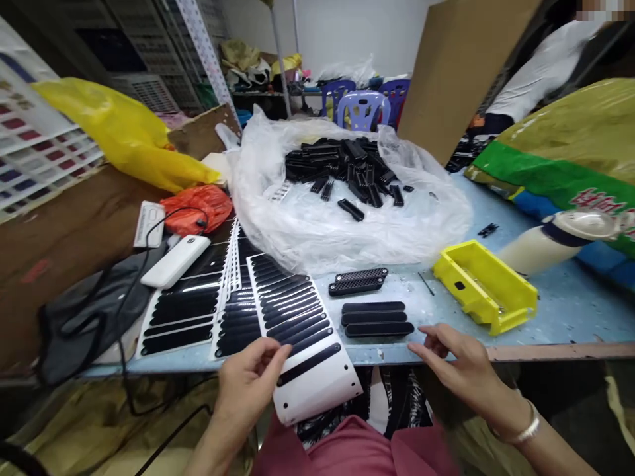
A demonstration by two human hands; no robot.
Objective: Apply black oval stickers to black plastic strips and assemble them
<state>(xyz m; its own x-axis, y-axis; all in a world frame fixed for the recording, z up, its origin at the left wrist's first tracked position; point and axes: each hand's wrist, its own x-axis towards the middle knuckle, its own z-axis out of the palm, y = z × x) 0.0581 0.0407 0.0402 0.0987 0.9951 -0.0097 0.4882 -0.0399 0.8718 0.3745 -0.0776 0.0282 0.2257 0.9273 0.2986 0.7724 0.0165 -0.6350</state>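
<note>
My left hand [248,377] is closed at the left edge of a white sheet of black strips [317,393], with the thumb over the edge. The sheet's near end bends over the table edge, and its lowest black strip [310,363] lies beside my thumb. My right hand [459,363] is open, thumb and forefinger apart, with nothing seen between them. It hovers just right of several flat black bars [377,318] lying side by side. Behind those bars sit black pieces with a textured face [358,281].
More strip sheets [186,311] lie to the left, near a white power bank [176,261]. A clear plastic bag [317,235] holds a heap of black parts [347,165]. At right stand a yellow bin [483,284] and a pale bottle [550,241].
</note>
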